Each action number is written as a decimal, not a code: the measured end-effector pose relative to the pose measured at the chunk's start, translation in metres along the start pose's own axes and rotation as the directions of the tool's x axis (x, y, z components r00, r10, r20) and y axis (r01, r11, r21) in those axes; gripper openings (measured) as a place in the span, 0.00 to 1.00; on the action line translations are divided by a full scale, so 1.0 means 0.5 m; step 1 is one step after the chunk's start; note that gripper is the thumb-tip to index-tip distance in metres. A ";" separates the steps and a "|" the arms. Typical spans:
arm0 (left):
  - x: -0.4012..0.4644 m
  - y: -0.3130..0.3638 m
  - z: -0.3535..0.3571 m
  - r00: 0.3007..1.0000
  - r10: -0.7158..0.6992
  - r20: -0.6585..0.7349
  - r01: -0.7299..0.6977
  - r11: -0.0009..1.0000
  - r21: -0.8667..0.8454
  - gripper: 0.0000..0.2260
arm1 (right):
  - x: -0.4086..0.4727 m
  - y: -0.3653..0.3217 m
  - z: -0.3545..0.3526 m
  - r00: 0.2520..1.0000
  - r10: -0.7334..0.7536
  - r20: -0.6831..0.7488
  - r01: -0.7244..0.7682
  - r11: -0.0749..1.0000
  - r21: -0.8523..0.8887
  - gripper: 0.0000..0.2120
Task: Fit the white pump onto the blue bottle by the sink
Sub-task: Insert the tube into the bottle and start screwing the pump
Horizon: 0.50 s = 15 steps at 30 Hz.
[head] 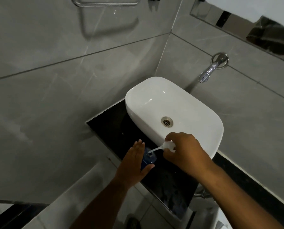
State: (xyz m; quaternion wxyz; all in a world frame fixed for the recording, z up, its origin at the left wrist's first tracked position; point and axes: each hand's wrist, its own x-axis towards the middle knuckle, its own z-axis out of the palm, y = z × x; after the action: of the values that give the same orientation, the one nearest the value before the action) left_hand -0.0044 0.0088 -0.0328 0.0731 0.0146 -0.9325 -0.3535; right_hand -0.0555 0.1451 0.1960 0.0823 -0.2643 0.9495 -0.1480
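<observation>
Right hand (186, 151) fingers curled tight round the head of the white pump (168, 145), pinching it; pump is tilted, its thin tube slanting down-left w/ the tip at the mouth of the blue bottle (148, 158), head not seated. Left hand (134, 164) fingers straight and together along the bottle's far-left side, thumb across the near side, so the hand cups the bottle w/o a full wrap. Bottle stands upright on the black counter (111, 123), just beside the near-left corner of the white sink (187, 103). Chrome tap (210, 70) on the grey tile wall behind the basin.
</observation>
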 end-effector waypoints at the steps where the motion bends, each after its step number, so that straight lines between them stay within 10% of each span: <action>1: 0.000 0.000 0.000 1.000 0.005 -0.004 -0.005 1.000 0.009 0.39 | 0.006 -0.004 0.002 1.000 -0.011 0.005 0.011 1.000 -0.023 0.06; 15: -0.004 -0.010 0.040 0.988 0.054 -0.144 -0.059 0.998 -0.030 0.37 | 0.086 -0.011 0.143 0.965 0.054 0.257 -0.004 0.981 -0.192 0.10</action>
State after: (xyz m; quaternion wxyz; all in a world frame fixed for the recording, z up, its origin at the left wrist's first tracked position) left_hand -0.0057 0.0183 -0.0513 0.1501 0.0125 -0.9187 -0.3652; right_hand -0.0724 0.1010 0.1270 0.1830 -0.2740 0.9440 -0.0195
